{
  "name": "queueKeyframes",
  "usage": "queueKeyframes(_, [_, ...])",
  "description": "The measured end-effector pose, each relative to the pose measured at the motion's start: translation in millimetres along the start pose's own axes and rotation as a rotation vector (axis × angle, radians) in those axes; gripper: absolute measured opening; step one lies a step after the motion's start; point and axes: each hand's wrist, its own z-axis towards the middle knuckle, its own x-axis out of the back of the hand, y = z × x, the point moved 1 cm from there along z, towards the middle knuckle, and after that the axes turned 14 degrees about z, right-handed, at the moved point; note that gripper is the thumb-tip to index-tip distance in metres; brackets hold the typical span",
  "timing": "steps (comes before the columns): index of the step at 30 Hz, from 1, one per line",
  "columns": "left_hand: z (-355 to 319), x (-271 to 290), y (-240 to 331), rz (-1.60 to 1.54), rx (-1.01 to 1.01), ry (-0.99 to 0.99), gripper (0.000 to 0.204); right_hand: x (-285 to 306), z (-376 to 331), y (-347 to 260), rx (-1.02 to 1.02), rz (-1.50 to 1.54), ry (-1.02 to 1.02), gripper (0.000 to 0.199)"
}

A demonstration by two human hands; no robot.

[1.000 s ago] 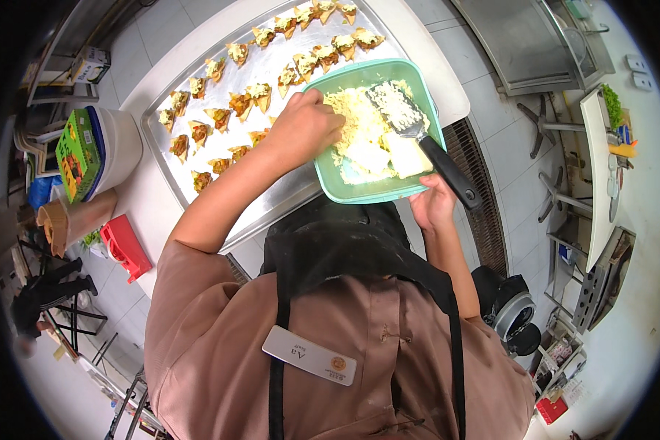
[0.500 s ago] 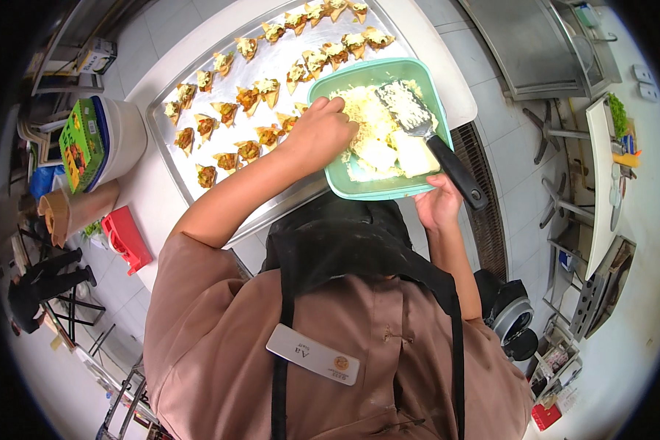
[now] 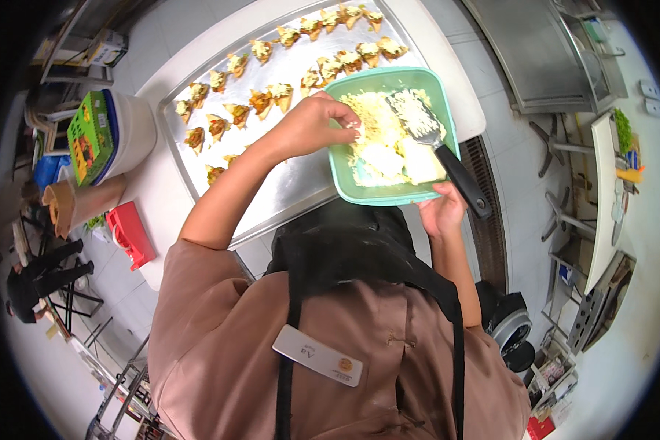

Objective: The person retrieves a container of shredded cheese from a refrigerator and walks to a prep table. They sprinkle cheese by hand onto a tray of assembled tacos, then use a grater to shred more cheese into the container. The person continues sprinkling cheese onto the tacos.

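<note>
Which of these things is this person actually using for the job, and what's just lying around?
Part of the job:
- green tub, held by the right hand
- pale shreds, near the left hand
- black-handled tool in the tub
- topped snacks on the metal tray

Apparently just lying around:
- green box
- white bucket
- red plastic thing

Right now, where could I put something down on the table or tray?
The table has a strip between the tray and the red thing, and a corner right of the tray. On the tray, bare metal lies between the left forearm and near rim. Crowded: the rows of snacks, and the tub with shreds and spatula.
</note>
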Motion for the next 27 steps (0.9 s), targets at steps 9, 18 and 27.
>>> queueKeyframes(9, [-22, 51, -108, -0.15, 0.466, 0.213, 0.027, 27, -7, -8, 0.015, -0.05, 0.023, 0.056])
queueKeyframes(18, [-35, 27, -187, 0.391, 0.592, 0.091, 0.026, 43, -10, -13, 0.032, -0.055, 0.074, 0.054])
queueKeyframes(27, [-26, 14, -193, 0.737, 0.504, 0.215, 0.015, 37, -12, -9, -0.003, 0.007, 0.016, 0.047])
